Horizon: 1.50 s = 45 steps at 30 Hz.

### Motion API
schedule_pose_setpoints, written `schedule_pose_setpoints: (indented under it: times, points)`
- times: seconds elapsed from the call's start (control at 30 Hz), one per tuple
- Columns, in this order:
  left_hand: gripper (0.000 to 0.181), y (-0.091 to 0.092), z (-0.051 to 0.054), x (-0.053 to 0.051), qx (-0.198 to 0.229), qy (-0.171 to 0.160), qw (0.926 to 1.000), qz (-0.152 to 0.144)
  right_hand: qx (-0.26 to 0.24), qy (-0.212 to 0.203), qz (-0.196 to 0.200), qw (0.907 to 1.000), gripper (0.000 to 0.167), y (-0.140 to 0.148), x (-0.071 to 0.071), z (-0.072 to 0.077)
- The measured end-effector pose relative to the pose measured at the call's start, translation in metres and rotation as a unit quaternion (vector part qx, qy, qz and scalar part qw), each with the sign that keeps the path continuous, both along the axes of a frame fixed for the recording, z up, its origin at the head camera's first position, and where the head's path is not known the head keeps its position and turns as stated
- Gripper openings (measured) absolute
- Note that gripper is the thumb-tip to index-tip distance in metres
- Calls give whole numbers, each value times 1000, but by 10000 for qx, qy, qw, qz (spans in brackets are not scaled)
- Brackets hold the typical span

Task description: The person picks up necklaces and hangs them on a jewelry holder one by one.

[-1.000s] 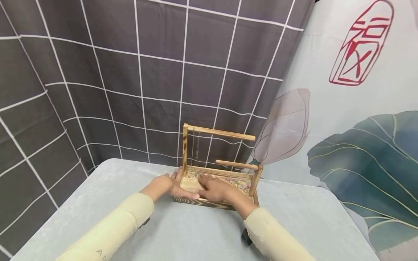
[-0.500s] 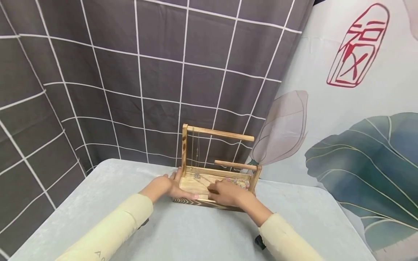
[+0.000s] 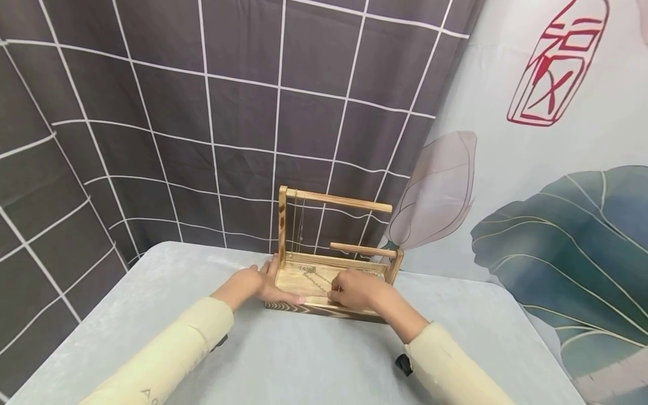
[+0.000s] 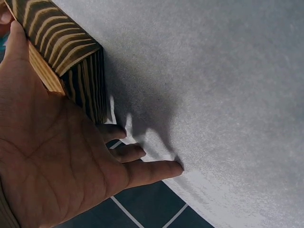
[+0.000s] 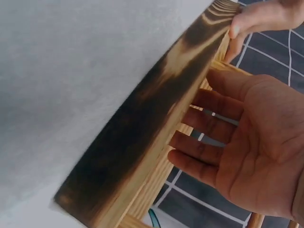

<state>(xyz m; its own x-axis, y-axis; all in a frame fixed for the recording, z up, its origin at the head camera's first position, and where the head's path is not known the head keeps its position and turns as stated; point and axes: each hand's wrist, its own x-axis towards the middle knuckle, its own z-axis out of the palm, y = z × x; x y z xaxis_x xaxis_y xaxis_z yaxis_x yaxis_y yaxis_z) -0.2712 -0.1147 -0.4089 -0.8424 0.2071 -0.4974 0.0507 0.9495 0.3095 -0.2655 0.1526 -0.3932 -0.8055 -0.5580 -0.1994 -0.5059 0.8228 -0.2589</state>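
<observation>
A wooden jewelry stand (image 3: 288, 278) has a shallow tray, a tall bar and a low bar. My left hand (image 3: 260, 284) rests against its left end, thumb along the front rim. In the left wrist view that hand (image 4: 57, 152) presses its palm to the tray corner (image 4: 66, 40), fingers extended past it. Inside the tray, a silvery chain necklace (image 3: 319, 277) stretches from a small tangle to my right hand (image 3: 356, 289), whose bent fingers seem to pinch it. The rim hides the right fingertips in the right wrist view, where the palm (image 5: 266, 142) shows.
Thin chains (image 3: 301, 225) hang from the left part of the tall bar (image 3: 339, 200). Small colourful pieces (image 3: 377, 274) lie at the tray's right end, partly behind my right hand. A pale cloth covers the table (image 3: 304, 360); a dark gridded curtain (image 3: 243, 124) hangs behind.
My right hand has moved right within the tray, and more of the necklace shows as two spread strands. The left hand keeps its place on the stand. The head view has shifted slightly.
</observation>
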Motion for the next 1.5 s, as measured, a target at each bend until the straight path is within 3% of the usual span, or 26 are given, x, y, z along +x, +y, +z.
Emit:
schedule_pose_setpoints:
  times: [0.1, 0.27, 0.37, 0.53, 0.6, 0.77, 0.9, 1.0, 1.07, 1.1, 1.2, 1.27, 1.37, 1.5]
  points:
    - [162, -2, -8, -7, 44, 39, 10000, 45, -8, 19, -91, 10000, 24, -11, -7, 1]
    - [167, -4, -20, -16, -63, 17, 10000, 23, -40, 177, 47, 9998, 37, -31, -22, -8]
    - [166, -3, -16, -13, 12, 48, 10000, 19, -22, 159, 147, 9998, 40, -40, -35, -16]
    - [162, -1, -3, -3, 44, 150, 9999, -40, 62, 566, 465, 9973, 23, -35, -68, -54]
    - [164, -1, -7, -6, -100, 137, 9998, -55, 65, 687, 558, 9961, 15, -28, -79, -68]
    - [168, -5, -22, -18, -285, 118, 9995, 16, -236, 519, 453, 9973, 14, -11, -85, -73]
    - [165, -4, -17, -14, -183, 163, 9997, 18, -515, 690, 404, 9955, 25, 2, -89, -85]
    - [161, -2, -10, -6, -118, 195, 9997, -8, -513, 528, 139, 9972, 25, 4, -81, -80]
    - [157, -1, -7, -3, -112, 179, 9998, -39, -449, 233, -156, 9986, 23, -1, -68, -65]
    - [158, -2, -9, -4, -96, 193, 9998, -48, -439, 106, -279, 9986, 22, -3, -61, -58]
    - [163, -3, -18, -10, -70, 183, 9998, -35, -441, 6, -403, 9982, 21, -2, -59, -58]
    - [169, -5, -27, -16, -72, 167, 9998, -9, -487, 37, -378, 9981, 19, 4, -66, -68]
    - [173, -5, -31, -19, -35, 185, 9998, 21, -604, 131, -446, 9971, 17, 11, -79, -85]
    - [167, -3, -19, -13, -159, 157, 9997, -48, -842, 192, -554, 9947, 18, 18, -89, -94]
